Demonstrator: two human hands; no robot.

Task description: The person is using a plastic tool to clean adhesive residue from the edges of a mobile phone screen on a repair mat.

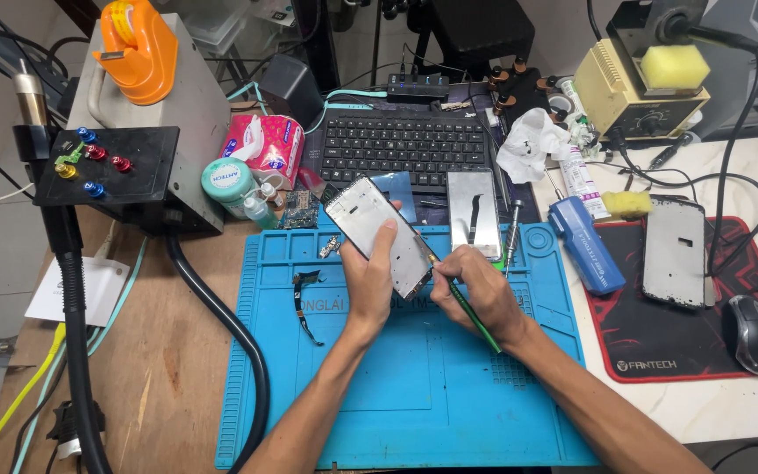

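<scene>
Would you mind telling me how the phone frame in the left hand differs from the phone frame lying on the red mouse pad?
The held phone frame is lifted off the blue mat and tilted, gripped by the left hand; the other frame lies flat on the red mouse pad, untouched. The right hand brings a green-handled tool to the held frame's edge; nothing works on the other. Both are flat, rectangular, greyish phone parts.

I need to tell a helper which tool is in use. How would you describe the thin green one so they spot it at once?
Start at the big blue silicone work mat in the middle of the bench. Above its centre the left hand holds up a bare silver phone frame. The thin green-handled tool is in the right hand, tip at the frame's lower edge: the only green stick there.
</scene>
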